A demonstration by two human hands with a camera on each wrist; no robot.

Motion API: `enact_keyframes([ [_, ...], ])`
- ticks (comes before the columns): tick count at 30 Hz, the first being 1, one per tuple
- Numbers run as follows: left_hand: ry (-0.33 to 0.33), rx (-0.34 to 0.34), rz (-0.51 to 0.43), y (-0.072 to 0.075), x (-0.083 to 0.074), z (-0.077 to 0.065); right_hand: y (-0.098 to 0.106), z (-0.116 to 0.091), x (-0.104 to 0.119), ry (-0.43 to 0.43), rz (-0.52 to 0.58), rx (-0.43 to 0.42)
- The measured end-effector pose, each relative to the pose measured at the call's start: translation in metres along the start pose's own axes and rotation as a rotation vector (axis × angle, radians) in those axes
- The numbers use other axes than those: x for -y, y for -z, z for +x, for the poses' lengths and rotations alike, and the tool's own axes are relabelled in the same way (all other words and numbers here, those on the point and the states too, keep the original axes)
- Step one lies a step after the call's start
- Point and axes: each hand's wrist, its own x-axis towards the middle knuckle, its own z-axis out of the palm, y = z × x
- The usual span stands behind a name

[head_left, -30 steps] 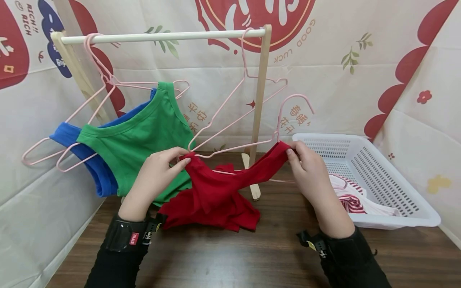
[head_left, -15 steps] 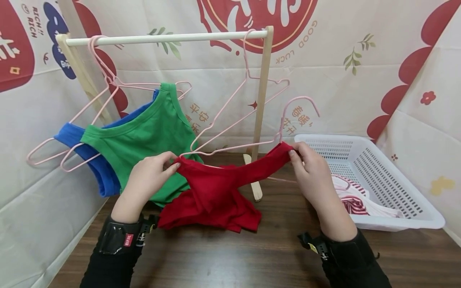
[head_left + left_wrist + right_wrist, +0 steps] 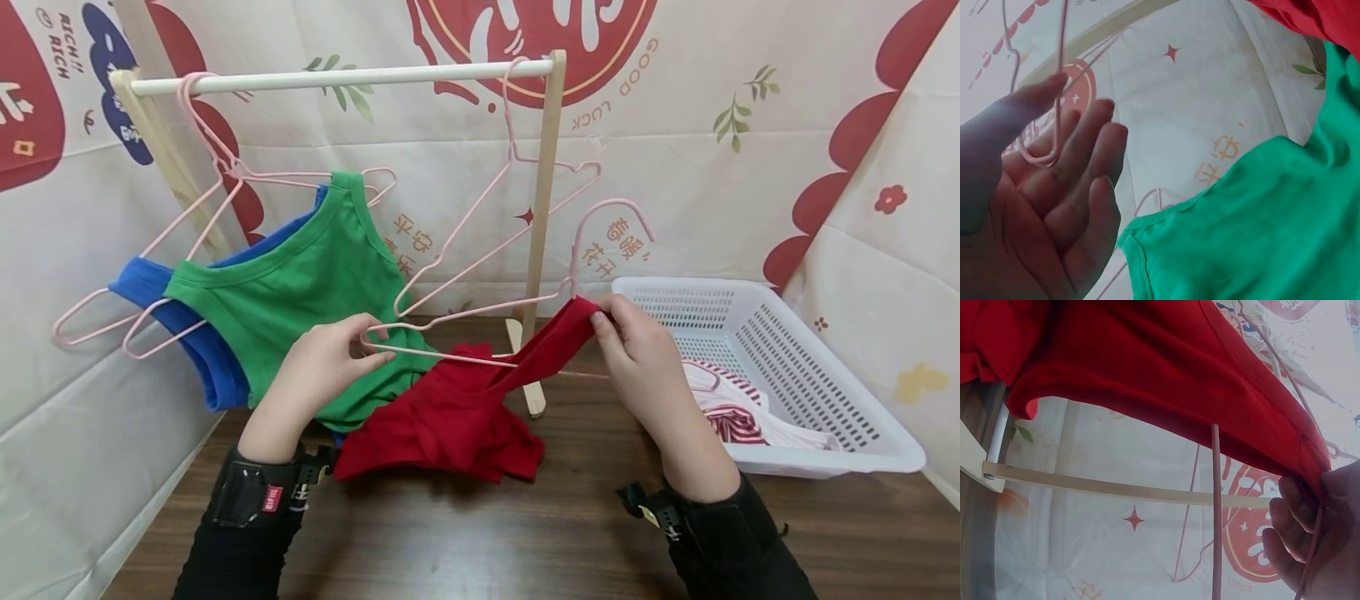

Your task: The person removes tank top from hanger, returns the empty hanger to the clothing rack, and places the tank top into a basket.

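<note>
A red garment (image 3: 450,425) lies bunched in the middle of the table (image 3: 450,550), with 1 strap drawn up to the right. That strap runs up to just below the neck of a pink hanger (image 3: 495,307), whose lower bar passes behind it. The right hand (image 3: 637,346) pinches the raised strap between thumb and fingers; the left hand (image 3: 322,362) has its thumb and fingers clamped on the hanger's left end.

Behind them stands a rack with wooden posts and a white rod (image 3: 337,80). At its left, 2 pink hangers carry a green garment (image 3: 300,292) in front and a blue garment (image 3: 213,358) behind. Another pink hanger (image 3: 453,237) hangs by the right post. At right, a white basket (image 3: 810,350) holds red-and-white striped clothing (image 3: 738,423). A printed cloth (image 3: 675,208) forms the backdrop.
</note>
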Motion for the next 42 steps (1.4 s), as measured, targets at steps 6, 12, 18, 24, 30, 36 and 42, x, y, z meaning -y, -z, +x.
enact_keyframes([
  [6, -0.087, 0.040, -0.082, 0.001, -0.005, -0.001, -0.002, 0.001, -0.001, 0.014, -0.009, 0.009],
  [12, -0.226, -0.008, -0.094, 0.000, -0.008, -0.006, -0.004, 0.003, -0.001, 0.042, -0.005, 0.029],
  [18, -0.359, -0.205, -0.013, 0.005, -0.008, -0.011, -0.002, 0.003, -0.002, 0.061, -0.002, 0.052],
  [24, -0.398, -0.303, 0.006, 0.010, -0.004, -0.011, -0.001, 0.006, -0.003, 0.080, -0.028, 0.061],
  [30, -0.353, -0.321, -0.021, 0.015, 0.003, -0.013, -0.001, 0.007, -0.008, 0.090, -0.052, 0.058],
  [36, -0.293, -0.333, -0.087, 0.021, 0.010, -0.015, -0.001, 0.006, -0.013, 0.092, -0.051, 0.055],
  [42, -0.221, -0.303, -0.212, 0.023, 0.017, -0.018, -0.001, 0.005, -0.019, 0.099, -0.058, 0.054],
])
